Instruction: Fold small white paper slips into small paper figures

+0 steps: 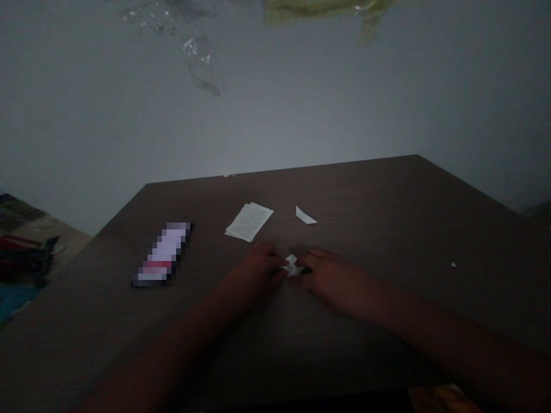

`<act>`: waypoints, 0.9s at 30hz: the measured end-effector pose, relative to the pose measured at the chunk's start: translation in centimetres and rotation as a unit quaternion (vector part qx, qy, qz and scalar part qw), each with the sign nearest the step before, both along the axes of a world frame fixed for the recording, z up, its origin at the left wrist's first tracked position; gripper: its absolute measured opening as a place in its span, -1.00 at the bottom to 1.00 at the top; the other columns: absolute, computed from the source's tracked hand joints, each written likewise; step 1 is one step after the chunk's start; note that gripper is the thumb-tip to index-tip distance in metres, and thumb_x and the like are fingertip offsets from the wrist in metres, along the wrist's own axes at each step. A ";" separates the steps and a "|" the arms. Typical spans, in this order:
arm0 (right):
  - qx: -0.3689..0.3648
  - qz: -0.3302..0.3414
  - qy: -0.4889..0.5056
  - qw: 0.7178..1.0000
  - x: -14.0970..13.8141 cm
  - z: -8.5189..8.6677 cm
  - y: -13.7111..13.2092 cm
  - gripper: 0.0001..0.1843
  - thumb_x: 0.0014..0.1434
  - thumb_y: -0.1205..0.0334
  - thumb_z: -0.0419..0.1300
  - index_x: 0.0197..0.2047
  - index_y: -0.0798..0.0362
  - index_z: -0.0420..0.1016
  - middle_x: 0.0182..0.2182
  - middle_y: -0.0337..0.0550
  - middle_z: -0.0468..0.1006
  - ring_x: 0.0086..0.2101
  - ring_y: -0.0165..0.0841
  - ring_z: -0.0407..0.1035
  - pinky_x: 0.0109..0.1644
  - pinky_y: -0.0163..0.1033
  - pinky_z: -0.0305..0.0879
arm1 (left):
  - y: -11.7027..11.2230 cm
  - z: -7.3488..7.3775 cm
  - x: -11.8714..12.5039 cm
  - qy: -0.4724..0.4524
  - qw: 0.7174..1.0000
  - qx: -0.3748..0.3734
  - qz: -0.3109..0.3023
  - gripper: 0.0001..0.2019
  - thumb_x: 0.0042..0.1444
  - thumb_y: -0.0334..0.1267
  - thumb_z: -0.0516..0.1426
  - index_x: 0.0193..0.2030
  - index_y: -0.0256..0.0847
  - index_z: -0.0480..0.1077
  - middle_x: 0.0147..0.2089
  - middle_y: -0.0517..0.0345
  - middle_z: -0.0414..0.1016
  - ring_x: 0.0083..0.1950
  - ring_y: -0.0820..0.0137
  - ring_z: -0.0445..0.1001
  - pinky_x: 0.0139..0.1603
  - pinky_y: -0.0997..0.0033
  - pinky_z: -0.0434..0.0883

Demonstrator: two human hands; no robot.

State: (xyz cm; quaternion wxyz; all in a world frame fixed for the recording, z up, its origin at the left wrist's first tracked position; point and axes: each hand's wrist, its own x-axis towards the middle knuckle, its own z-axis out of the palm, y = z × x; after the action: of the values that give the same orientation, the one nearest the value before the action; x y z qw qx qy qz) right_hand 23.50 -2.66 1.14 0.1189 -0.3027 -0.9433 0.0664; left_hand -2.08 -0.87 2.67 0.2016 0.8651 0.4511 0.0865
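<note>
My left hand (255,271) and my right hand (333,278) meet at the middle of a dark wooden table (387,206). Between their fingertips they pinch a small folded piece of white paper (293,266), which rests on or just above the tabletop. Both hands have their fingers curled onto the paper. A printed white sheet (249,221) lies just beyond my left hand. A small torn scrap of paper (305,215) lies beyond my right hand. The light is dim.
A phone (162,254) lies flat on the table to the left. A tiny white speck (453,264) sits at the right. A plain wall (275,115) rises behind the table. Cluttered items (21,252) show at the far left.
</note>
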 end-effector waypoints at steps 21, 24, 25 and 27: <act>-0.005 -0.007 0.042 0.999 0.0 -1.7 0.7 -0.52 0.50 0.52 0.26 0.36 0.01 0.75 0.06 0.04 0.78 0.06 -0.08 0.63 0.31 0.08 0.58 | -0.2 0.4 0.3 0.038 0.999 0.024 0.001 -0.76 0.48 -0.41 0.34 0.16 -0.11 0.80 0.15 -0.01 0.72 0.24 0.08 0.67 0.37 0.07 0.60; 0.000 -0.015 0.042 0.999 -0.3 -2.2 0.4 -0.55 0.51 0.51 0.27 0.33 0.03 0.76 0.06 0.09 0.76 0.07 -0.04 0.61 0.28 0.11 0.59 | 0.0 0.2 0.1 0.031 0.999 0.023 -0.007 -0.78 0.48 -0.35 0.36 0.17 -0.10 0.79 0.15 -0.03 0.73 0.23 0.06 0.68 0.36 0.01 0.63; 0.003 -0.019 0.038 0.999 -0.3 -2.3 0.3 -0.57 0.51 0.51 0.26 0.32 0.04 0.76 0.06 0.10 0.76 0.06 -0.03 0.61 0.27 0.11 0.59 | 0.0 0.2 0.0 0.027 0.999 0.024 -0.011 -0.78 0.48 -0.34 0.36 0.18 -0.10 0.79 0.16 -0.04 0.73 0.23 0.06 0.68 0.36 0.00 0.64; 0.007 -0.028 0.025 0.999 -0.5 -2.3 0.1 -0.59 0.51 0.51 0.26 0.29 0.09 0.77 0.05 0.13 0.75 0.05 -0.02 0.61 0.26 0.11 0.60 | 0.0 0.3 0.0 0.027 0.999 0.030 -0.019 -0.77 0.49 -0.34 0.35 0.19 -0.10 0.78 0.17 -0.05 0.73 0.25 0.05 0.68 0.36 -0.01 0.65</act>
State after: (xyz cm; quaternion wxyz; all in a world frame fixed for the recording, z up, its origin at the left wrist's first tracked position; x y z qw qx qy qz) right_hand 22.95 -2.51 -1.20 0.1460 -0.3260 -0.9318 0.0642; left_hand -2.09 -0.91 2.95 0.1649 0.8812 0.4371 0.0723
